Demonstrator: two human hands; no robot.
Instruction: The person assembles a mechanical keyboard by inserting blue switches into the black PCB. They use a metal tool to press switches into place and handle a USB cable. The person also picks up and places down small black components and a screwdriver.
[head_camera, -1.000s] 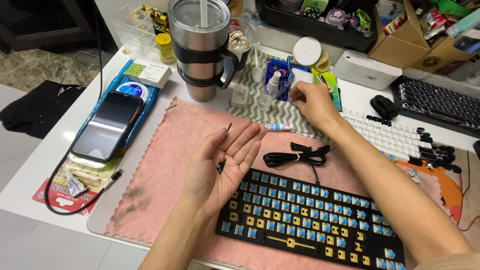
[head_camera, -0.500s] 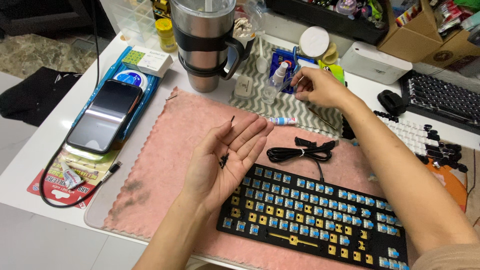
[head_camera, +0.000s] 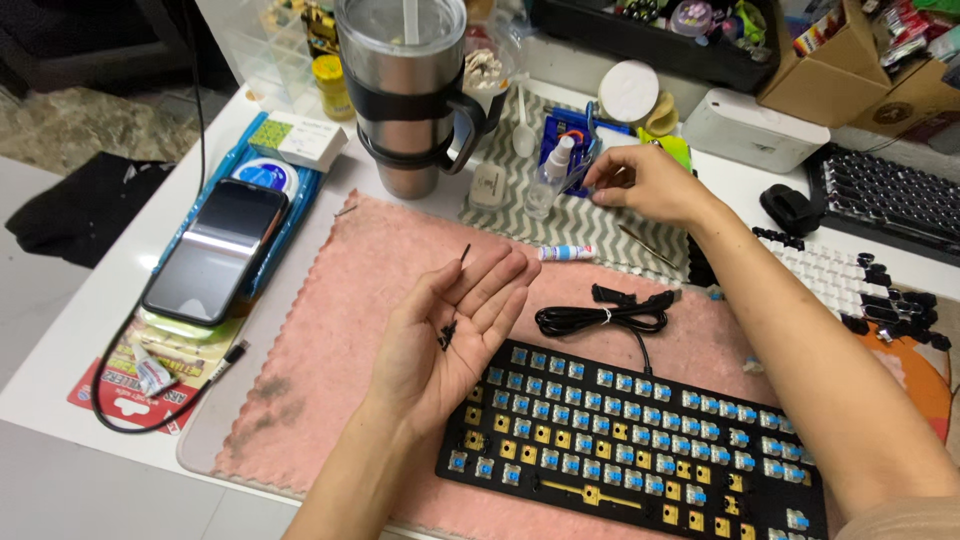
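Note:
My left hand (head_camera: 450, 335) lies palm up over the pink mat (head_camera: 340, 290), fingers spread, with a few small black pieces (head_camera: 446, 335) resting in the palm. A thin black sliver (head_camera: 464, 253) sits by its fingertips. My right hand (head_camera: 648, 185) reaches to the back of the desk and pinches a thin metal tool (head_camera: 585, 175) beside a small clear spray bottle (head_camera: 548, 180) and a blue box (head_camera: 568, 135). A black keyboard (head_camera: 640, 445) without keycaps, its blue switches showing, lies on the mat below both hands.
A coiled black cable (head_camera: 600, 318) lies above the keyboard. A steel tumbler (head_camera: 405, 95) stands at the back. A phone (head_camera: 215, 250) rests on a blue packet at the left. A small white tube (head_camera: 565, 253), a white keyboard (head_camera: 840, 275) and loose keycaps lie to the right.
My right hand has risen slightly from the striped cloth and now pinches the thin tool near the spray bottle. My left hand has stayed palm up with the black pieces.

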